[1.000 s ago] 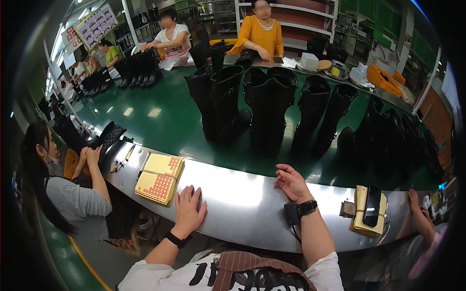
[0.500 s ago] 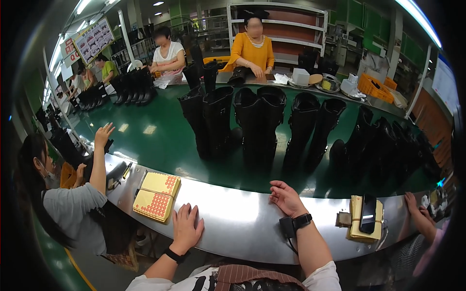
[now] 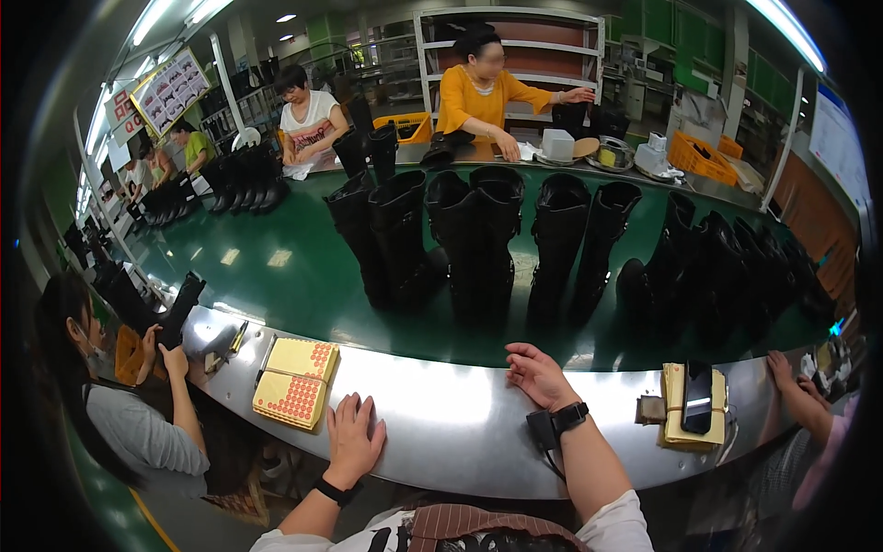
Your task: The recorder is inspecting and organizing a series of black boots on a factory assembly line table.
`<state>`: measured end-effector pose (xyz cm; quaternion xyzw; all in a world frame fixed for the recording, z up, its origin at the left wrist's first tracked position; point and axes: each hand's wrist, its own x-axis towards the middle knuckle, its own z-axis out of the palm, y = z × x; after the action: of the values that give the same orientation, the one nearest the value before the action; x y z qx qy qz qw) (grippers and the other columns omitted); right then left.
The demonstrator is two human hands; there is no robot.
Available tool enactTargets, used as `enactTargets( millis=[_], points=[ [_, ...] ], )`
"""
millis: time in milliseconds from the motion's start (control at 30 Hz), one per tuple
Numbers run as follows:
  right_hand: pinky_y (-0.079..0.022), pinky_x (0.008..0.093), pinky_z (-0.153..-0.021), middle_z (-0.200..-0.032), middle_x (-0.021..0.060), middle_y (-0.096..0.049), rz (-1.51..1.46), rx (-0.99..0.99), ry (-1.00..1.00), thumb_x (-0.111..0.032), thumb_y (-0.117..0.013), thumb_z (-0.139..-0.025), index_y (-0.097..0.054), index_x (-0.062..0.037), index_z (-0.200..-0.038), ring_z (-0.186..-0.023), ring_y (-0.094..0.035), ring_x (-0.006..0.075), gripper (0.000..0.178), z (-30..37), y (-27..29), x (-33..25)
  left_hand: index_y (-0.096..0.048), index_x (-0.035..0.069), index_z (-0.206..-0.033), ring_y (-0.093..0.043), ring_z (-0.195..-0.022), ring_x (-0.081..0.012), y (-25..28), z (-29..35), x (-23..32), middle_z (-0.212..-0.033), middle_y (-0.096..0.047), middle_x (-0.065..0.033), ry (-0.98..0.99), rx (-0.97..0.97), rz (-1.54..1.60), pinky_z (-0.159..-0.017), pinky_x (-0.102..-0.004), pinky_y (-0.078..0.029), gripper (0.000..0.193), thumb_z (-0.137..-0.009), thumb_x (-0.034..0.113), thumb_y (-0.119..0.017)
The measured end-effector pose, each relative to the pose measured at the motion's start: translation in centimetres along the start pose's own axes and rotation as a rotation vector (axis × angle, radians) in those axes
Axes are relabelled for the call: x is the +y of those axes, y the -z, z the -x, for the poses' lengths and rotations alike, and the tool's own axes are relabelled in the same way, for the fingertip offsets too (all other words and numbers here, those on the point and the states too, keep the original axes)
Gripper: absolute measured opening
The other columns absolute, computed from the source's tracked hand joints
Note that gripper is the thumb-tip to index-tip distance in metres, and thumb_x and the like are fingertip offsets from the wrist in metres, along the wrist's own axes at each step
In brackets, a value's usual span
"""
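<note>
My left hand (image 3: 357,440) rests on the steel table edge (image 3: 441,428), its fingers spread and nothing held. Beside it lies a stack of yellow cards (image 3: 296,382) dotted with red circles and bound with a band. My right hand (image 3: 541,375) hovers or rests over the table's far edge, palm turned inward, fingers loosely bent and apart, with nothing in it. Beyond both hands several tall black boots (image 3: 474,244) stand upright on the green surface (image 3: 414,340). The nearest pair is ahead of my right hand.
At right, a phone (image 3: 697,400) lies on another banded card stack (image 3: 676,428). More boots (image 3: 713,267) stand far right. A person in grey (image 3: 147,442) at left holds a black boot (image 3: 182,308). A person in yellow (image 3: 478,97) works across the table, near an orange crate (image 3: 704,156).
The boots have shifted slightly left in view. The person at left has lowered a raised hand to a boot. The person in yellow now reaches out to the right. My hands stay nearly still.
</note>
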<state>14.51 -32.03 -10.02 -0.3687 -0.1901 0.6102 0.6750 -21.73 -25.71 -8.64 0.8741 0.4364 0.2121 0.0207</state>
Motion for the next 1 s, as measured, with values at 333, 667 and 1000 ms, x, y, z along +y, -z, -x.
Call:
enactTargets(
  millis=[333,667,1000],
  points=[
    [-0.052,0.0273,-0.079,-0.092,0.0013,-0.060,0.017,0.015,0.002,-0.007,-0.058,-0.094,-0.059,-0.0042,-0.116,-0.079,-0.058,0.0095,0.022,-0.05,-0.01,-0.02,-0.053,0.003,-0.127,-0.037,-0.129,-0.0372,-0.23,0.06,-0.21,-0.133,-0.046,-0.0211,0.013,-0.031,0.022,-0.109,-0.0580,-0.021,0.049,-0.085,0.027,-0.061],
    [-0.052,0.0285,-0.085,-0.094,0.0012,-0.060,0.011,0.003,0.004,-0.006,-0.054,-0.095,-0.058,-0.0041,-0.115,-0.082,-0.058,0.0080,0.021,0.11,-0.07,-0.11,-0.051,0.002,-0.128,-0.037,-0.129,-0.0377,-0.32,-0.07,-0.14,-0.134,-0.043,-0.0211,-0.013,-0.053,0.030,-0.110,-0.0568,-0.021,0.049,-0.085,0.025,-0.061],
    [-0.052,0.0285,-0.085,-0.095,0.0013,-0.059,0.026,-0.002,0.000,-0.006,-0.055,-0.095,-0.059,-0.0047,-0.115,-0.083,-0.057,0.0078,0.021,-0.04,-0.06,-0.01,-0.051,0.003,-0.129,-0.038,-0.129,-0.0366,-0.26,0.00,0.02,-0.134,-0.043,-0.0197,0.012,-0.046,0.016,-0.110,-0.0562,-0.022,0.049,-0.086,0.024,-0.061]
  ],
)
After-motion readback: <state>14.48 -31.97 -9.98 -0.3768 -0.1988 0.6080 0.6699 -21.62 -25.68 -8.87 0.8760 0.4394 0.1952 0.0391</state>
